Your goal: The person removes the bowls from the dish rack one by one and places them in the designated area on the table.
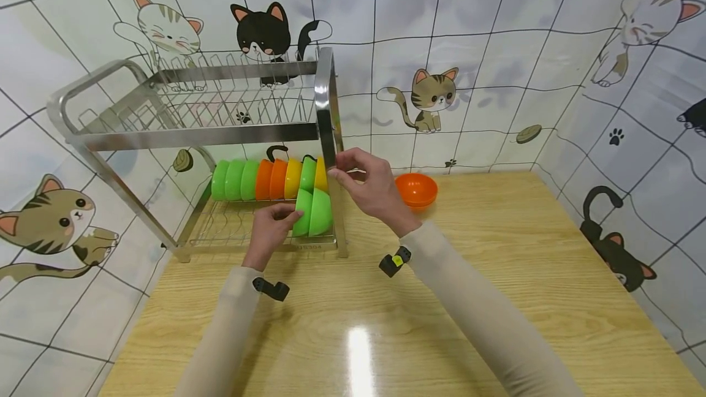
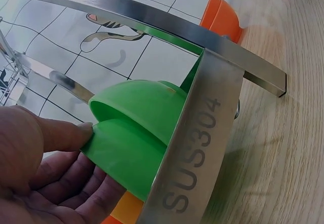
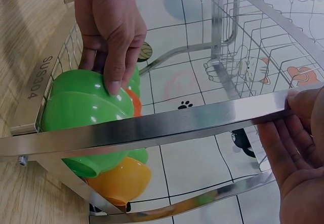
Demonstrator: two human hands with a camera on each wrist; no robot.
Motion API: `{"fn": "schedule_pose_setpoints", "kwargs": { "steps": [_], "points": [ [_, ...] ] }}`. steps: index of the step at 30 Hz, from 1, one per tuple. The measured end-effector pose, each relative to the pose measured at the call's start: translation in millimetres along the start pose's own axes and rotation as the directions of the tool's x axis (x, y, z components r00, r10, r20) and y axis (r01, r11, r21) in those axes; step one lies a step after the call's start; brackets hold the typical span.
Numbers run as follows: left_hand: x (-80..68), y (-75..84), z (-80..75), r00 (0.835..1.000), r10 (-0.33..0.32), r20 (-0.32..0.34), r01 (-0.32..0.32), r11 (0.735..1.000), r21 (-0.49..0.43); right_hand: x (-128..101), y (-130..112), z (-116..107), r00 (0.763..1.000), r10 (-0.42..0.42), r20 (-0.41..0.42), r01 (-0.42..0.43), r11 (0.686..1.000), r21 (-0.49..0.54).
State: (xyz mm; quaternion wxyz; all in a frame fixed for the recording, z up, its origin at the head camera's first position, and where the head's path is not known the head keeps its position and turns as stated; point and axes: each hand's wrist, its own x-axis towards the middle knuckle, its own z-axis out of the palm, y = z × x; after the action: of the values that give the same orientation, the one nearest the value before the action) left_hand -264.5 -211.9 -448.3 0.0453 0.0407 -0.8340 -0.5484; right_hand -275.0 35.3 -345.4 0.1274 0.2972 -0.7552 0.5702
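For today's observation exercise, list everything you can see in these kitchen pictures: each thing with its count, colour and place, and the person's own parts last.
Dish rack: one, steel, two tiers, on the table's left against the wall.
Green bowls in the back row: about four, lower tier; the fourth sits between two yellow ones.
Orange bowls in the row: two, middle of that row.
Yellow bowls: two, right end of the row.
Front green bowls: two, nested, lower tier front.
Loose orange bowl: one, on the table right of the rack.
Table: one, light wood.
Wall: white tiles with cat pictures.
Left hand: fingers grip the front green bowls.
Right hand: holds the rack's front post.
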Motion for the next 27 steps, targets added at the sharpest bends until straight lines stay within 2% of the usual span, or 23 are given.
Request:
{"fn": "schedule_pose_setpoints", "kwargs": {
  "steps": [7,15,23,27],
  "points": [
    [0.7,-1.4,-0.7,0.999,0.032,-0.001,-0.032,0.999,0.018,-0.5,1.3,1.7,1.0,0.0,-0.001,0.0,1.0,-0.005],
    [1.6,-0.4,-1.5,0.998,0.062,0.005,-0.062,0.998,-0.004,-1.6,2.6,1.1,1.0,-0.009,-0.005,0.009,1.0,-0.011],
    [1.4,1.6,-3.8,0.999,0.042,-0.008,-0.043,0.998,-0.035,-2.6,2.4,1.4,1.0,-0.008,-0.004,0.008,1.0,-0.011],
    [2.1,1.3,-5.6,1.0,0.028,-0.002,-0.028,0.996,-0.08,-2.8,2.2,1.4,1.0,-0.014,-0.01,0.014,1.0,-0.006]
  ]
}}
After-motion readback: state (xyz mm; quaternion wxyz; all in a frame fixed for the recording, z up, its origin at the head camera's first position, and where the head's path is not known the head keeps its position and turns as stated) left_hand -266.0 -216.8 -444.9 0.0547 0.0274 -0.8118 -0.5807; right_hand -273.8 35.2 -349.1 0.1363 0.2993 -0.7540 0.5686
